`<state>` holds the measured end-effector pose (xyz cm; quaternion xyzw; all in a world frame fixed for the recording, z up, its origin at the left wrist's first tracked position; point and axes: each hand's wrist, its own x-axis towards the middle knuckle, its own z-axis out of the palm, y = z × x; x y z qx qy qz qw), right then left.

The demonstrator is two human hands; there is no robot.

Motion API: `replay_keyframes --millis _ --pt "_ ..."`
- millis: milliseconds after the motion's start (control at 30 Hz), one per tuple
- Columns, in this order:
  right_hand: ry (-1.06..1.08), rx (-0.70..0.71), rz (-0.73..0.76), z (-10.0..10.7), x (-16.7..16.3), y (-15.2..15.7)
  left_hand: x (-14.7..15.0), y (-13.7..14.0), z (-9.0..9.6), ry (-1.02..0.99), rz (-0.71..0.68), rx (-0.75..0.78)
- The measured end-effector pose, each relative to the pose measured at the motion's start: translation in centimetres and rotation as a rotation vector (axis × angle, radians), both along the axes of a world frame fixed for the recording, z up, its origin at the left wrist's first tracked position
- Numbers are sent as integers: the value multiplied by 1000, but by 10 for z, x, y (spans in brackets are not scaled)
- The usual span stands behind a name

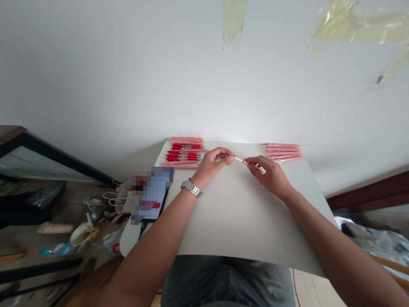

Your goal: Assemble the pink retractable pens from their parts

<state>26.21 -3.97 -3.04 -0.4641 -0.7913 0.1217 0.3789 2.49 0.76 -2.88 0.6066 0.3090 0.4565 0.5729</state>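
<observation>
Over the middle of the white table (229,217), my left hand (217,160) pinches one end of a thin white pen refill (238,159). My right hand (269,173) is closed on a red and clear pen barrel (261,170), partly hidden by the fingers. The refill's other end meets the barrel at my right fingertips; I cannot tell how far inside it sits. Left of my left hand lie several red pens (183,157) in rows. Pink refills or sleeves (186,140) lie behind them, and a further bundle of pink sticks (283,151) is at the back right.
A phone (152,194), its screen blurred, lies at the table's left edge with a cable (142,231). The white wall (207,82) stands directly behind the table. A cup (82,234) and a bottle (56,249) are on the floor at left. Plastic bags (379,244) lie at right.
</observation>
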Motion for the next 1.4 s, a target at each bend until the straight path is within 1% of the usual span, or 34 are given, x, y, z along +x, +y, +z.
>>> replay_keyframes --millis 333,433,567,700,767,833,967,1033,1133,1233,1400 --pt "16 -4 1 -2 1 1 -1 2 1 5 2 11" --pt "23 -6 -1 -2 2 1 -4 2 4 3 25 17" --pt "26 -6 -12 -3 3 3 -12 2 14 46 120 29" --pt "29 1 -17 -5 4 3 -24 4 22 201 244 26" --pt "32 1 -13 -6 4 3 -31 5 23 274 294 85" --pt "36 0 -11 -6 4 3 -36 7 22 373 336 189" --pt "40 -6 -22 -5 4 3 -45 10 18 685 384 441" --pt "37 -7 -27 -6 4 3 -48 11 17 822 363 529" --pt "36 1 -28 -6 5 4 -53 11 18 929 266 579" --pt "40 5 -24 -6 5 4 -60 10 22 938 142 562" --pt "43 -6 -27 -5 4 3 -69 7 29 1048 83 501"
